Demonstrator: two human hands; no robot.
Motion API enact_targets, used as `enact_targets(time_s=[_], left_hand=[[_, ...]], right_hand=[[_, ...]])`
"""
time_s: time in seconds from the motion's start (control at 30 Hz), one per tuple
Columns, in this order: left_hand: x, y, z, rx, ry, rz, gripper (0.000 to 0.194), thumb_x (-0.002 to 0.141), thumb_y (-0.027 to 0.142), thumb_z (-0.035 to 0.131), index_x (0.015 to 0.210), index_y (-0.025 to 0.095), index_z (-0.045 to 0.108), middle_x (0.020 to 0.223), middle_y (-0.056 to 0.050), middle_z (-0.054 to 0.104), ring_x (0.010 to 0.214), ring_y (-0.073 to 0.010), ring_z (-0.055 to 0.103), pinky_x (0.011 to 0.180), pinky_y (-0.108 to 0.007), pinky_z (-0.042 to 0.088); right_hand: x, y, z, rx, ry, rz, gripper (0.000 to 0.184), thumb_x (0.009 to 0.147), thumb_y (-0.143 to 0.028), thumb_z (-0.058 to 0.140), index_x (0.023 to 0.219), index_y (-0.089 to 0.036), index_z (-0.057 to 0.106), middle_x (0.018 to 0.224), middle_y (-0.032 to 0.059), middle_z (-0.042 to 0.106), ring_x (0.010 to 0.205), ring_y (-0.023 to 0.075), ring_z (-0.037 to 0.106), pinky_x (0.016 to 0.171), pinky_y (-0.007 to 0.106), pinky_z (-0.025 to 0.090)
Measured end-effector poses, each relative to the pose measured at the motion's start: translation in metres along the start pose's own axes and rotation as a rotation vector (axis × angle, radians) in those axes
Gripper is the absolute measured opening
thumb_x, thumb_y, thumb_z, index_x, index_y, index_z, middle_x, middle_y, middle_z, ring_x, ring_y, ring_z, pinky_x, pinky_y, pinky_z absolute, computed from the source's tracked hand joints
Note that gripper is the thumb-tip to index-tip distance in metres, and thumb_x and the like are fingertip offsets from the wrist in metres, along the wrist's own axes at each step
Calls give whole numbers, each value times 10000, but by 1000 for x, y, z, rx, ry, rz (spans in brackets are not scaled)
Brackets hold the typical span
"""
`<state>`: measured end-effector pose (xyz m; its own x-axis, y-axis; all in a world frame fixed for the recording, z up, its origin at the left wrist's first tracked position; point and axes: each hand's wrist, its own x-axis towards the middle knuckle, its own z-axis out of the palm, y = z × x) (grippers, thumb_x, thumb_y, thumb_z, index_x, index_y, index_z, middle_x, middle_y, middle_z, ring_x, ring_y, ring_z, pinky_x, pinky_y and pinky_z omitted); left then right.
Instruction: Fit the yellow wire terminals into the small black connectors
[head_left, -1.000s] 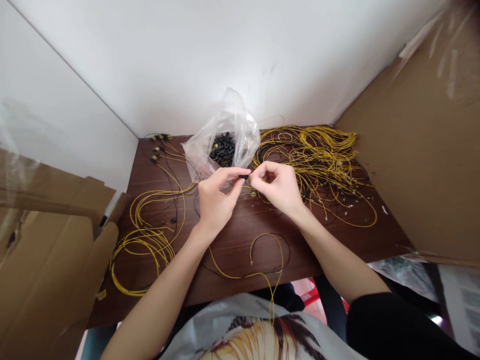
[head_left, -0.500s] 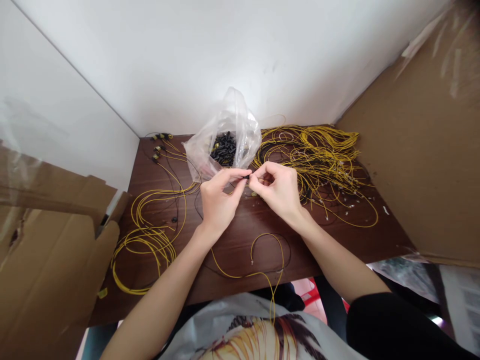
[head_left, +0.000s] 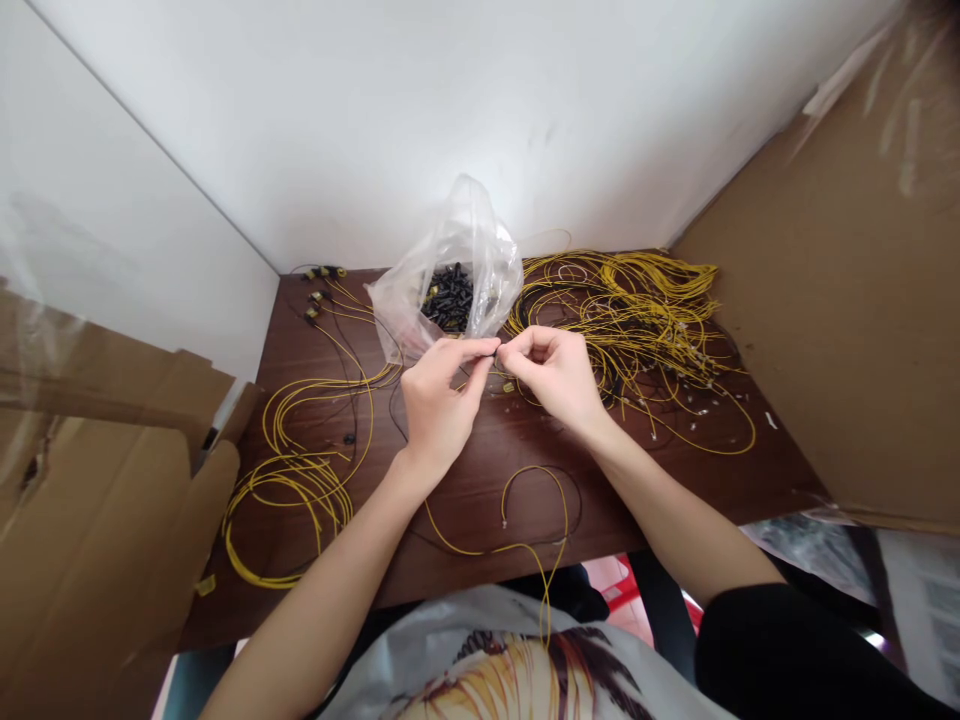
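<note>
My left hand [head_left: 444, 392] pinches a small black piece [head_left: 495, 352] between thumb and forefinger; the fingers cover most of it. My right hand [head_left: 553, 378] meets it fingertip to fingertip, closed in a pinch at the piece's right end. Whatever sits inside the right fingers is too small and covered to name. A yellow wire [head_left: 517, 547] and a dark one run from below the left hand across the table's front toward my lap. Behind the hands stands a clear plastic bag [head_left: 491, 270] of small black parts [head_left: 450, 298].
Tangled yellow and black wires [head_left: 637, 310] are heaped at the back right. Coiled yellow wires [head_left: 289, 510] lie at the left, with several black-and-yellow connectors [head_left: 319, 295] behind them. Cardboard [head_left: 847, 300] borders the brown table [head_left: 465, 520] on the right, more cardboard [head_left: 112, 520] on the left.
My right hand has shifted very slightly, its fingers drawn a little tighter at the black piece. The left hand stays almost in place.
</note>
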<state>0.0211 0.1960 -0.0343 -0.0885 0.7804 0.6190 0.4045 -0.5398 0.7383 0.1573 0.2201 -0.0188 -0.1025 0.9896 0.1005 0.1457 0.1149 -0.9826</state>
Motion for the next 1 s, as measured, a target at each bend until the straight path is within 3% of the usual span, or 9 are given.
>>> enact_targets(time_s=[0.2,0.53,0.8,1.0], left_hand=[[-1,-2,1,82,17,118,97,806,99,623,838,165,687,884,-46,743,829,-154,694,774,-298,561],[-2,-5,3,-80,15,-74,99,785,121,646,856,173,692,909,-37,740,837,-150,700,788,-287,579],[-1,-4,0,22,13,33,114,790,88,631,826,177,692,884,-35,742,831,-149,699,791,-295,564],[-2,-6,2,-26,12,-18,101,787,105,639,829,180,692,900,-34,742,841,-150,701,802,-294,570]], right_hand=[[0,5,3,-16,57,1,141,700,-244,633,605,-145,602,554,-12,569,492,80,448,503,233,357],[-4,2,0,-393,75,-339,145,792,-199,579,661,-153,617,607,0,593,520,94,474,514,230,376],[-3,4,-4,-588,10,-616,175,855,-168,515,694,-152,582,638,10,534,579,112,480,564,241,386],[-1,6,-6,-589,-4,-617,163,852,-174,513,703,-158,578,653,9,546,590,115,495,580,240,400]])
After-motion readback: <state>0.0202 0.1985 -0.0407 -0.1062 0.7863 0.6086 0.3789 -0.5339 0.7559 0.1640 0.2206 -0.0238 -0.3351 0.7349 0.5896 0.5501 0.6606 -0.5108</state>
